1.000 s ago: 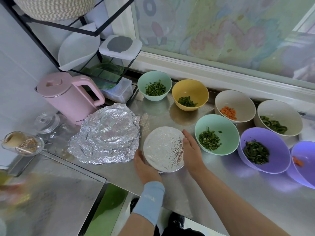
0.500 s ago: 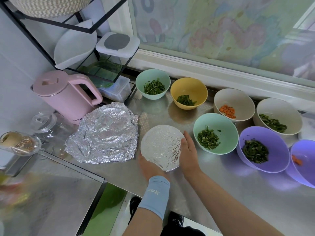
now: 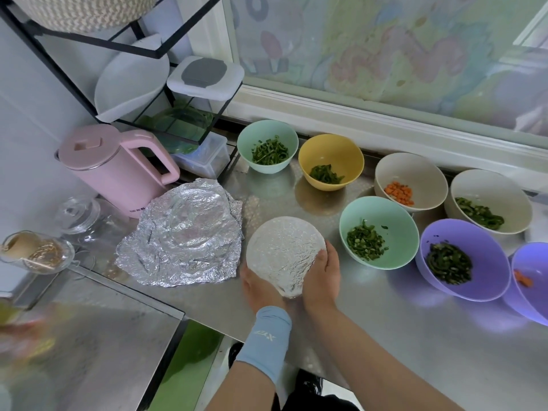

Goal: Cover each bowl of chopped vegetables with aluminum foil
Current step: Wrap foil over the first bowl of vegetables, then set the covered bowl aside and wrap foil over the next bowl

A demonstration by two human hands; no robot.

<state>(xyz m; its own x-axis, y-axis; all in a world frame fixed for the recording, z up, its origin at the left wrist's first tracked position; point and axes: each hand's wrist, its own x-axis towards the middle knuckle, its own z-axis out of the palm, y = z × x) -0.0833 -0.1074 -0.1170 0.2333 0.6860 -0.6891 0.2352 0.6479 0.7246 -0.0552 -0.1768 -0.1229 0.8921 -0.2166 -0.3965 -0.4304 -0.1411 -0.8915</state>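
Pink kettle (image 3: 118, 170); silver foil (image 3: 184, 235); yellow bowl (image 3: 330, 161)

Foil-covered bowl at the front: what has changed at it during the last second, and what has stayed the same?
The left hand and the right hand slid along the rim of the round foil-covered bowl toward its near edge, coming closer together; both still cup it. The bowl, the crumpled aluminium foil sheet beside it and the uncovered bowls of chopped vegetables kept their places.

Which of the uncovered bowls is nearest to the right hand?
The front mint green bowl of chopped greens, just beside the right hand on the foil-covered bowl; the other mint bowl stands far back.
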